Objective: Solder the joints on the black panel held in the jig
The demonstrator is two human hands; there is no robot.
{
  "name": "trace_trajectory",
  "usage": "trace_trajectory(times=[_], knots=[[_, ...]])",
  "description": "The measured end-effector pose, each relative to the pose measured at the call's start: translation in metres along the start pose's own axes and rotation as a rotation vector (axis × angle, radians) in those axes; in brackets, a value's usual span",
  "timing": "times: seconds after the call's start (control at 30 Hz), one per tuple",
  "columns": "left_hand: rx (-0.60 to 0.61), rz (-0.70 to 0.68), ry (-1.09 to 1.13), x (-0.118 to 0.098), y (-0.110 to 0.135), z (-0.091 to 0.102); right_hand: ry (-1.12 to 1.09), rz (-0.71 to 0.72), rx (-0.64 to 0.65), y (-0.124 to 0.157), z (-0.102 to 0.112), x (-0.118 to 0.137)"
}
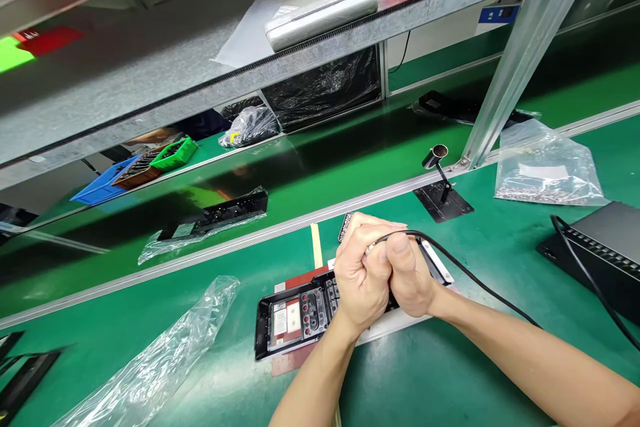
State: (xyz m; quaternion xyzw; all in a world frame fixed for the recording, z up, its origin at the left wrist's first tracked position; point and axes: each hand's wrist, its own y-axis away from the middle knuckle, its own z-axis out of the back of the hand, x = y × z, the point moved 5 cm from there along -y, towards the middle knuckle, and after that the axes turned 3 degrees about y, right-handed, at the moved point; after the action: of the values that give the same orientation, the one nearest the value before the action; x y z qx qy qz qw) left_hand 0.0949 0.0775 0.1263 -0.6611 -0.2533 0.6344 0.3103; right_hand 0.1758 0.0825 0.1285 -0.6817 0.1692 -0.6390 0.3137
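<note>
My left hand (363,273) and my right hand (413,273) are pressed together, thumbs side by side, above a long black plastic housing (260,330). A thin black cable (470,273) comes from the right and runs over the right thumb to the left hand's fingers. Both hands are closed around the cable's end, where a small light-coloured tip shows; the rest of it is hidden. The housing lies open side up on a reddish-brown mat (287,365), with red dots, white labels and black inner parts at its left end. My hands cover its middle.
A metal cup holder (437,155) on a black plate stands behind the hands. To the right are a dark device (600,247) and a clear bag (550,167). Plastic wrap (170,353) lies left. A wrapped black part (215,217) rests on the conveyor; a metal shelf (150,107) hangs above.
</note>
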Motion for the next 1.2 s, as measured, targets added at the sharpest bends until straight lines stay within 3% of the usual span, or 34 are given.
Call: trace_trajectory(times=[1.2], knots=[[-0.004, -0.012, 0.027, 0.0007, 0.0002, -0.0016, 0.035, -0.064, -0.016, 0.0015, 0.0007, -0.0014]])
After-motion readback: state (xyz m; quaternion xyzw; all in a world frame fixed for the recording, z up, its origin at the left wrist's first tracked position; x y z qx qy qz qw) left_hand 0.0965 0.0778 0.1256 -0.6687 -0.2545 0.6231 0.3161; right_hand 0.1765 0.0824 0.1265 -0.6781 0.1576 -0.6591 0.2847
